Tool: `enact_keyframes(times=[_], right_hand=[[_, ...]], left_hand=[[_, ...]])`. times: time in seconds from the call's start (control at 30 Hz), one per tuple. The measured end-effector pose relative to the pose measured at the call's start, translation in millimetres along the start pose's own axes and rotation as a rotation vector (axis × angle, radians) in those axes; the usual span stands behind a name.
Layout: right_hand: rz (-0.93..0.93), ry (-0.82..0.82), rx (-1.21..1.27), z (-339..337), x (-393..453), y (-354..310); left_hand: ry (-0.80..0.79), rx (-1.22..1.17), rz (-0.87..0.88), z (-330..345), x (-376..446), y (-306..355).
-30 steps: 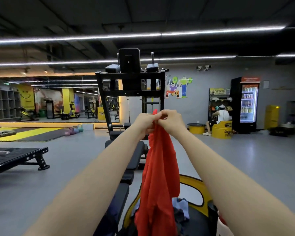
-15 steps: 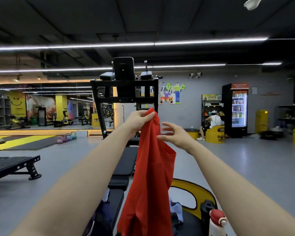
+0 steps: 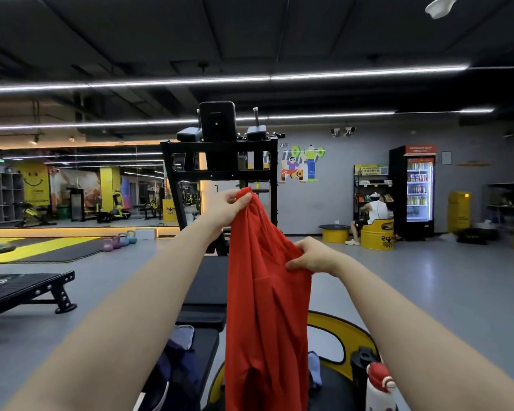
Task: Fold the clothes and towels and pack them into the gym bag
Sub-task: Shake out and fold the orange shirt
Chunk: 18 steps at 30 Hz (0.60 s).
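While my left hand [image 3: 230, 207] pinches the top of the red shirt [image 3: 264, 307], my right hand [image 3: 310, 256] grips its edge lower and to the right, so it hangs long-axis down between my arms. Below lie the desk [image 3: 205, 292], more clothes [image 3: 175, 369] and a bottle [image 3: 379, 387], well apart from my hands.

Grey gym floor [image 3: 428, 292], black ceiling [image 3: 250, 31] striplights, lit drinks fridge [image 3: 419, 191].

Dim dark ceiling, bright LED strips [image 3: 279, 77] overhead; lit fridge [image 3: 419, 188] glows; soft glare on floor [image 3: 428, 277]; wide-angle bending at edges; forearms slightly soft.
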State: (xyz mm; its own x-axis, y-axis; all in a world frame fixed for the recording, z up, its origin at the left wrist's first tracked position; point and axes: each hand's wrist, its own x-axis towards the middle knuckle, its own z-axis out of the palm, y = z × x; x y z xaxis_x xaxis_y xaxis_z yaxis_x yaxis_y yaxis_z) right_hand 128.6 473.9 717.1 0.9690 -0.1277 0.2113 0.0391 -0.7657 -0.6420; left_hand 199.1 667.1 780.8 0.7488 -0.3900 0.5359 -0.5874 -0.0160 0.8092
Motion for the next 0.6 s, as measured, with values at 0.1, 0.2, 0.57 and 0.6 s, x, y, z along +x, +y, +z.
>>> enact_keyframes(times=[0.1,0.2,0.57,0.6], right_hand=[[0.044,0.074,0.029,-3,-3,2],[0.091,0.233,0.102,-9,-1,4],[0.074,0.292,0.069,-26,-1,-3],[0.076,0.27,0.079,-27,-2,-2]], left_hand=[[0.014,0.06,-0.013,-9,-2,-7],[0.005,0.18,-0.057,-17,-5,-21],[-0.007,0.481,-0.101,-21,-13,-48],[-0.011,0.467,-0.121,-21,-12,-49]])
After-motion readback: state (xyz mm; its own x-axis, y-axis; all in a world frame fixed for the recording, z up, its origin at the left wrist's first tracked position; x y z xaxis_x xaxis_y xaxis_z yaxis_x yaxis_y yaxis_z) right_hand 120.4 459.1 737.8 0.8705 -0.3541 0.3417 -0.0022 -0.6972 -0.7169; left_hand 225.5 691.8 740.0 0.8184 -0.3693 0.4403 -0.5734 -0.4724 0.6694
